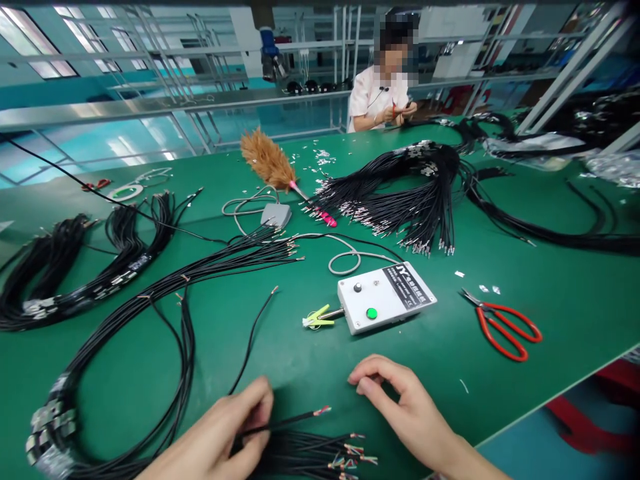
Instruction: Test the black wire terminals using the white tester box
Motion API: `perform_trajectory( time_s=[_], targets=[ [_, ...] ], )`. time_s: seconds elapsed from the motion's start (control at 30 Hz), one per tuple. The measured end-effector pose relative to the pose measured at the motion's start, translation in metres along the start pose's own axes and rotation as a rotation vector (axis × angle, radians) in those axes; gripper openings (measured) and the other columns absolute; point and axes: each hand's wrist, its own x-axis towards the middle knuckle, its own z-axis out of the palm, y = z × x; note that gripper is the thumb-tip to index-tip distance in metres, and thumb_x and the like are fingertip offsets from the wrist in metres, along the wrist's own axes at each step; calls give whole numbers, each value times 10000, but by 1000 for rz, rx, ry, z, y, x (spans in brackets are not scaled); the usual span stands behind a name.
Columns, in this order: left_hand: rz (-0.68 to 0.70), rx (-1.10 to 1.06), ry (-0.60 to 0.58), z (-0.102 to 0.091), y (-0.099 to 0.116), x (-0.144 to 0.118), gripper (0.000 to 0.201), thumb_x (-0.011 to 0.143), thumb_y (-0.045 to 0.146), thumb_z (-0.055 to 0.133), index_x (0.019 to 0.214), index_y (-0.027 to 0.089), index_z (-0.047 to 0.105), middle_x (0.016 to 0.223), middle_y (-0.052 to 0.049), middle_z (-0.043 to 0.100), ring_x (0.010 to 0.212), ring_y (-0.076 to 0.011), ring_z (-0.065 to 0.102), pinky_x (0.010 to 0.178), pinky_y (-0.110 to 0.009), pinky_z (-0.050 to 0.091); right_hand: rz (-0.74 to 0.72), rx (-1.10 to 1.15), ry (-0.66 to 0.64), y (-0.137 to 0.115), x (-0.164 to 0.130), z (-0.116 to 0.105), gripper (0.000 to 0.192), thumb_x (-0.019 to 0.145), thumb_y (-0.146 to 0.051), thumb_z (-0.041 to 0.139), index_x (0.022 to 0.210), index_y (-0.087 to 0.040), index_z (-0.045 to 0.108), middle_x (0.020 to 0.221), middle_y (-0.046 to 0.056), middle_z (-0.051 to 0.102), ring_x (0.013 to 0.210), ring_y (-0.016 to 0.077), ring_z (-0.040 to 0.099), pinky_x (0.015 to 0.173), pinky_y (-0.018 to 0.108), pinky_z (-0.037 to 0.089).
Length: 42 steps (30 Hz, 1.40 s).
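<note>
A green workbench (500, 400) in a workshop is strewn with bundled black cables, beside a white control box (386, 296) whose dark label cannot be read beyond large letters resembling "JY". A single stripped cable (295, 420) is pinched in the left hand (220, 437) above a near-edge bundle (320, 453). The right hand (400, 407) is empty, fingers loosely curled; most cables seem unhandled.
</note>
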Motion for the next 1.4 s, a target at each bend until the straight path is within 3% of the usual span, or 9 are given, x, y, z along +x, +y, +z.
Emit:
perform_trajectory(
  time_s=[0.1,0.17,0.3,0.4,0.5,0.57,0.8,1.13,1.4],
  targets=[
    [1,-198,-93,13,25,18,86,894,299,526,873,259,598,810,14,652,749,-163,610,688,-198,486,-115,-70,-57,-6,2,8,183,960,-206,495,1007,-215,672,985,40,705,924,165,655,842,269,515],
    [-7,-307,-63,22,36,30,107,894,303,534,830,245,598,778,12,632,737,-168,589,685,-218,469,-262,-165,-162,-5,-1,17,218,954,-194,490,1089,-211,659,1065,54,712,998,176,648,910,292,499],
    [-99,-521,-7,33,38,44,180,860,363,566,779,208,607,649,8,583,619,-163,532,569,-237,440,-485,-185,-460,6,-11,32,273,1008,-328,437,1038,-237,692,992,17,764,857,149,699,803,241,524],
    [-191,-650,-48,36,36,46,287,851,464,551,834,183,605,574,19,558,523,-145,480,479,-228,386,-294,-78,-460,1,-11,31,212,958,-324,530,939,-252,729,912,-8,771,794,140,705,748,225,528],
    [-205,-683,-58,37,38,46,335,857,498,530,826,170,596,590,5,598,476,-117,454,473,-224,354,48,64,-151,-12,4,24,161,893,-310,596,897,-209,721,844,25,758,772,172,693,723,271,535],
    [-211,-691,-48,38,40,46,338,854,497,530,801,168,587,594,-2,614,457,-106,454,471,-222,349,161,196,-33,-18,16,21,193,881,-348,606,900,-181,700,824,44,745,744,177,685,707,288,535],
    [-289,-735,59,45,41,46,275,755,454,622,751,183,574,518,18,600,402,-104,451,394,-206,378,156,303,50,-21,27,28,273,855,-423,642,908,-160,690,795,49,704,690,162,646,681,291,515],
    [-11,-407,288,50,41,39,155,830,216,578,690,211,645,596,28,685,531,-128,630,514,-183,481,293,600,-43,-25,36,30,390,747,-513,756,822,-143,656,712,17,674,595,96,602,555,190,412],
    [-15,-478,319,52,43,44,158,827,218,586,681,203,644,575,30,678,502,-120,623,458,-167,482,457,803,-70,-22,33,40,383,666,-445,824,763,-145,607,642,-17,631,537,70,555,515,170,351]
  ],
)
